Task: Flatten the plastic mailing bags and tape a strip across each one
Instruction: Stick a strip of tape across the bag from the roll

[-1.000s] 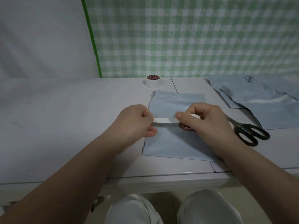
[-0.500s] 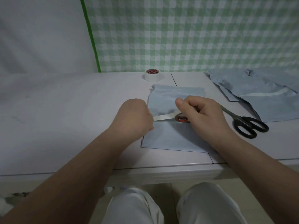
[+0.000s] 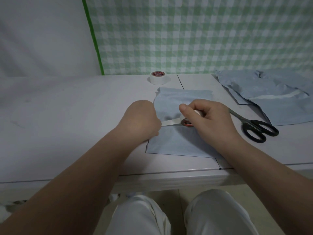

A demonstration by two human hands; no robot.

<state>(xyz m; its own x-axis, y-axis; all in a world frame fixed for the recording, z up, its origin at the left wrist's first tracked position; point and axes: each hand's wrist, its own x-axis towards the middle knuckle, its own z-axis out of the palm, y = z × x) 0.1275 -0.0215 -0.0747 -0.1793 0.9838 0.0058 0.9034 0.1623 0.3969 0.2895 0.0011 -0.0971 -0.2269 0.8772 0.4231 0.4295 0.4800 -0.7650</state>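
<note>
A light blue plastic mailing bag (image 3: 176,145) lay flat on the white bench (image 3: 67,124) at the centre of the frame, its open end wrinkled toward the back. Both hands were over its middle. The left hand (image 3: 142,119) was curled into a loose fist at the bag's left edge, closed over the free end of a white tape strip (image 3: 170,122); the fingertips themselves were hidden under the hand. The strip ran rightward, low over the bag, to a small tape roll (image 3: 186,123) with a red-printed core. The right hand (image 3: 208,119) gripped that roll, thumb on top and fingers wrapped around it. Whether the strip was already touching the bag could not be told.

A second tape roll (image 3: 158,77), white with a red label inside, stood at the back of the bench, just above the bag in the frame. Black-handled scissors (image 3: 254,128) lay closed to the right of the right hand, blades pointing toward the bag. In the upper right, a rumpled pile of blue bags (image 3: 279,102) lay on the bench, one showing a pale band across it. A green and white checked cloth (image 3: 203,34) hung behind the bench. White-trousered knees (image 3: 211,212) filled the bottom of the frame.
</note>
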